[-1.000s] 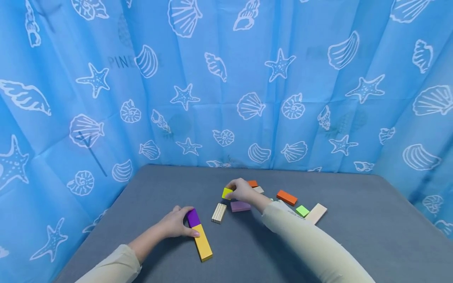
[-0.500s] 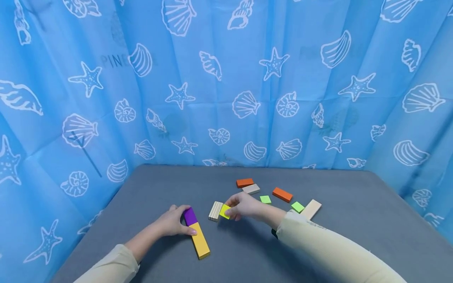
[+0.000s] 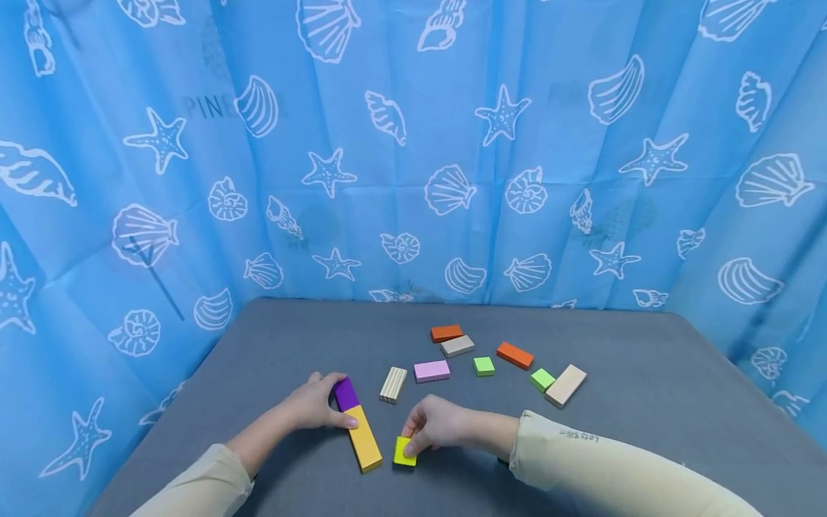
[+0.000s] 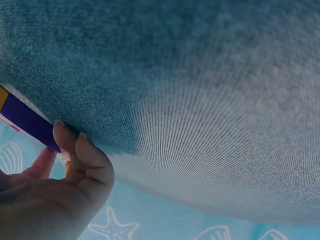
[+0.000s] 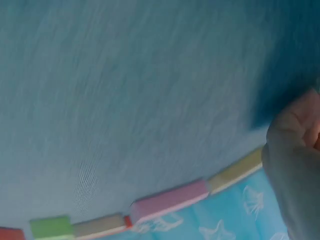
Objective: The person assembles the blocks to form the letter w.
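Observation:
In the head view, my left hand (image 3: 311, 406) holds a purple block (image 3: 347, 393), its fingers at the far end and its thumb on the adjoining orange-yellow block (image 3: 365, 445). Those two blocks lie end to end in a line. The left wrist view shows the fingers of the left hand (image 4: 75, 180) at the end of the purple block (image 4: 29, 120). My right hand (image 3: 439, 424) pinches a small bright yellow block (image 3: 405, 452) just right of the orange-yellow one's near end, with a narrow gap between them. In the right wrist view, the yellow block is hidden.
Beyond the hands on the grey table (image 3: 310, 330) lie a ridged wooden block (image 3: 393, 384), a pink block (image 3: 431, 371), orange blocks (image 3: 515, 355), green blocks (image 3: 483, 366), a greyish block (image 3: 457, 346) and a pale wooden block (image 3: 566, 385). A blue shell-print curtain (image 3: 413, 179) hangs behind.
My right hand has brought the yellow block from beside the pink block toward me, past the ridged wooden block, to near the orange-yellow block. The left hand has kept its place on the blocks.

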Motion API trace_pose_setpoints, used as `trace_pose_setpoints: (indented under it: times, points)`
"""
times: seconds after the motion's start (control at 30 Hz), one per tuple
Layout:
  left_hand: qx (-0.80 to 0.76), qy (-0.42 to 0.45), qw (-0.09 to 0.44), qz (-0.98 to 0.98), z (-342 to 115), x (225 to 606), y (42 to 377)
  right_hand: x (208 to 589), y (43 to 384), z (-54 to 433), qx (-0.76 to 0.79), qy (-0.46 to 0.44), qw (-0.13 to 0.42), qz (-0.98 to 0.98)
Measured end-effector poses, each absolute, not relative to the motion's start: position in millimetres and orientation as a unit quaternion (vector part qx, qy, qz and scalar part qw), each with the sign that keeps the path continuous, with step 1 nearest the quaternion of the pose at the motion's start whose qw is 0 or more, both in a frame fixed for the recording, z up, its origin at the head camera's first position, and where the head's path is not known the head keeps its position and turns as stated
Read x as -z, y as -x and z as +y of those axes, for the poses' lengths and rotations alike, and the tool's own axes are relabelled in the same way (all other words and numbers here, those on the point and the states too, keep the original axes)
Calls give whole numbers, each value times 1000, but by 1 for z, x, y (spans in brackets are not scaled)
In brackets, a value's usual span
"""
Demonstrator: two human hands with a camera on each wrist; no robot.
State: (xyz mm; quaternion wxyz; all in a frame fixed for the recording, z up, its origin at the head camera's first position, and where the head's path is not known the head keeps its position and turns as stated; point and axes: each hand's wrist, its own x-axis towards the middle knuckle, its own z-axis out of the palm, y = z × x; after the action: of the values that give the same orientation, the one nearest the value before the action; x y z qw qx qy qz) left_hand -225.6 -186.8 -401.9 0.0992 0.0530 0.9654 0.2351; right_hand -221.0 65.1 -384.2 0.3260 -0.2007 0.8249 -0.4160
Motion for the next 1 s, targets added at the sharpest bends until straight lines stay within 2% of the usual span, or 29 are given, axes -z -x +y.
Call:
trace_pose_setpoints:
  times: [0.3,1.0]
  points:
    - [-238,-54,101,964,-185,401,226,393,213,61,409,233,330,818]
    - [-231,-45,105,966,-186,402,226,397,206,51,428,236,310,815]
